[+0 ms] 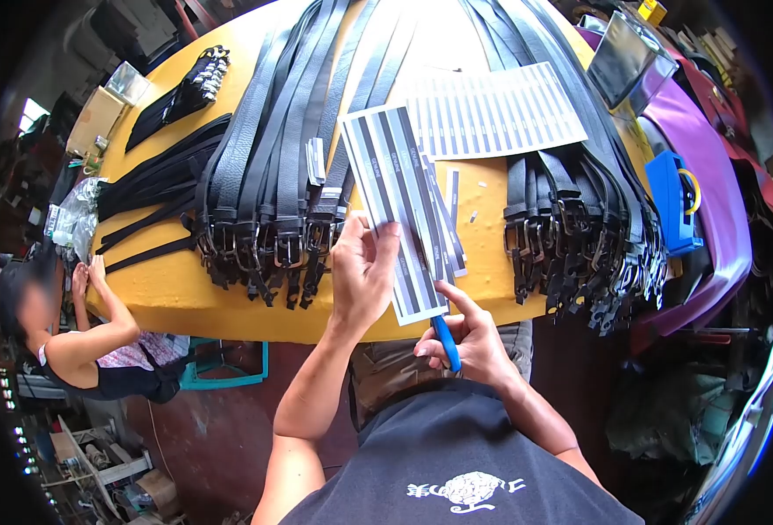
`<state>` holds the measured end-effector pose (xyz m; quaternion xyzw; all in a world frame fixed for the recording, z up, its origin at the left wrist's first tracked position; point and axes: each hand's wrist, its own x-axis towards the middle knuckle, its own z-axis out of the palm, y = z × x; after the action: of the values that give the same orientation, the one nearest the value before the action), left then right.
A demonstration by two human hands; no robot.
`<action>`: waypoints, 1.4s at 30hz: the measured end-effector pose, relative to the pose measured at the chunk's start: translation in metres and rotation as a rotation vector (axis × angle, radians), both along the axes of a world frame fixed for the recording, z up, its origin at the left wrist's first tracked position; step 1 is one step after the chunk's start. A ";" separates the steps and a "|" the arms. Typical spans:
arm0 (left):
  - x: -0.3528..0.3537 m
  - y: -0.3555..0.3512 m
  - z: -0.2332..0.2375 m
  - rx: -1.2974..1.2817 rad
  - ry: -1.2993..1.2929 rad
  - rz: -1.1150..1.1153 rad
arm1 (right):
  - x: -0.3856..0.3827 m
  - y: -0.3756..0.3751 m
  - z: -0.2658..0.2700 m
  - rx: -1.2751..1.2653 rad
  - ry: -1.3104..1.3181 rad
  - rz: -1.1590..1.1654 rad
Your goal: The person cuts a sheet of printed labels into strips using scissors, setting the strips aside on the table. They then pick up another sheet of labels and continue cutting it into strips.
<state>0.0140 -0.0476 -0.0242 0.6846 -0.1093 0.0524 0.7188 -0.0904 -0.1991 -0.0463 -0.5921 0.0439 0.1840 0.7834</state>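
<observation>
My left hand (364, 271) is closed on the left edge of an upright sheet of printed labels (386, 192) with grey, black and white stripes. In my right hand (474, 346) is a pair of blue-handled scissors (446, 343), at the sheet's lower right corner; their blades are hidden by the paper. The right index finger reaches up along the sheet's edge. Narrow cut label strips (453, 210) show just right of the sheet. Black belts with metal buckles (286, 249) lie in a thick row left of my hands.
Another bundle of buckled belts (570, 223) lies to the right, a larger label sheet (500, 114) across it. At left are black straps (159, 175). Beyond the yellow table's right edge stands a blue tape dispenser (673, 203). A person (97, 324) sits at the left near a teal stool (229, 378).
</observation>
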 end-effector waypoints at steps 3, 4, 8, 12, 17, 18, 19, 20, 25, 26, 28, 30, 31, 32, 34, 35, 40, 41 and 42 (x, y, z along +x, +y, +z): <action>-0.004 -0.002 0.006 0.040 0.029 -0.093 | -0.001 -0.001 -0.008 -0.065 -0.052 -0.010; -0.006 -0.003 0.005 0.043 0.033 -0.116 | 0.000 -0.001 -0.011 -0.089 -0.073 -0.013; -0.015 -0.003 0.002 0.049 0.055 -0.190 | 0.004 -0.002 -0.017 -0.007 -0.123 -0.019; -0.023 -0.006 0.004 0.004 0.074 -0.198 | 0.007 -0.005 -0.020 0.054 -0.192 -0.015; -0.026 -0.005 0.003 -0.058 0.113 -0.195 | 0.009 -0.003 -0.021 0.102 -0.216 -0.010; -0.026 -0.005 0.004 -0.057 0.111 -0.197 | 0.009 -0.003 -0.021 0.105 -0.221 -0.010; -0.026 -0.005 0.005 -0.055 0.109 -0.199 | 0.010 -0.002 -0.020 0.107 -0.225 -0.011; -0.026 -0.004 0.006 -0.054 0.106 -0.201 | 0.010 -0.002 -0.020 0.110 -0.230 -0.011; -0.027 -0.004 0.005 -0.029 0.076 -0.173 | 0.010 0.000 -0.026 0.073 -0.260 -0.034; -0.027 -0.005 0.005 -0.027 0.070 -0.168 | 0.010 0.000 -0.026 0.061 -0.266 -0.037; -0.027 -0.005 0.006 -0.032 0.071 -0.166 | 0.010 0.000 -0.025 0.074 -0.259 -0.034; -0.027 -0.005 0.007 -0.020 0.066 -0.165 | 0.010 0.000 -0.023 0.093 -0.248 -0.032; -0.027 -0.004 0.008 -0.006 0.060 -0.166 | 0.010 0.000 -0.021 0.105 -0.241 -0.032; -0.027 -0.004 0.008 0.009 0.054 -0.166 | 0.010 0.000 -0.020 0.117 -0.233 -0.032; -0.028 -0.005 0.008 -0.003 0.063 -0.157 | 0.009 -0.001 -0.020 0.134 -0.211 -0.026; -0.028 -0.006 0.008 -0.009 0.068 -0.152 | 0.009 -0.002 -0.020 0.143 -0.200 -0.023; -0.028 -0.005 0.010 0.027 0.069 -0.153 | 0.010 -0.003 -0.019 0.122 -0.197 -0.013; -0.028 -0.004 0.010 0.034 0.064 -0.151 | 0.010 -0.003 -0.020 0.117 -0.202 -0.013; -0.028 -0.005 0.011 0.034 0.065 -0.151 | 0.010 -0.004 -0.022 0.118 -0.187 -0.005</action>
<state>-0.0136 -0.0523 -0.0130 0.6876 -0.1380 -0.0264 0.7123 -0.0806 -0.2035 -0.0681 -0.5594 -0.0387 0.1282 0.8180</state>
